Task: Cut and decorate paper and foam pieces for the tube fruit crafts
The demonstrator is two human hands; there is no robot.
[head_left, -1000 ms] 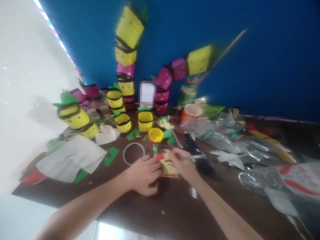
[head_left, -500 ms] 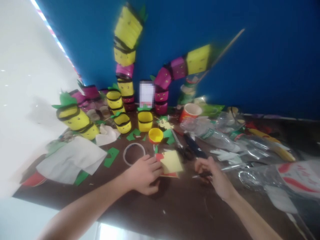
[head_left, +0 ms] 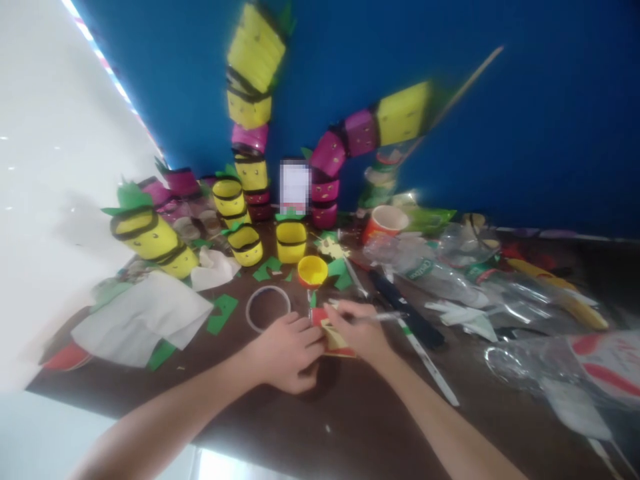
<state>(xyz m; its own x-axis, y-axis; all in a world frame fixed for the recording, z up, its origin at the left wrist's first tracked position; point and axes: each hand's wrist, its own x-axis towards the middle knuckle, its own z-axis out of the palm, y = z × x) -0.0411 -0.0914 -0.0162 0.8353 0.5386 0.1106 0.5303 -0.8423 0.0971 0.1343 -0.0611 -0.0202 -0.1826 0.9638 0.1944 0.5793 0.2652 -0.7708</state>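
My left hand [head_left: 290, 353] rests on the table with its fingers bent, their tips pressing the left edge of a small stack of yellow and red paper [head_left: 341, 348]. My right hand [head_left: 360, 330] lies over the top of that stack, its fingers pinched round a slim pen-like tool [head_left: 393, 316] whose pale shaft sticks out to the right. Its tip is hidden by the fingers. Left of the stack a roll of tape [head_left: 249, 310] lies flat. Just beyond the hands stands a small yellow cup [head_left: 313, 272].
Yellow and magenta pineapple-like containers [head_left: 145, 233] stand along the back. White cloth-like sheets [head_left: 143, 320] and green scraps [head_left: 221, 313] lie left. A dark blue long object [head_left: 407, 307], a white strip [head_left: 433, 367], a red cup [head_left: 385, 223] and plastic bottles [head_left: 445, 280] crowd the right.
My right hand has moved left from beside the dark tools onto the paper, with the slim tool in its fingers. The left hand has hardly moved. The white strip on the right is now uncovered.
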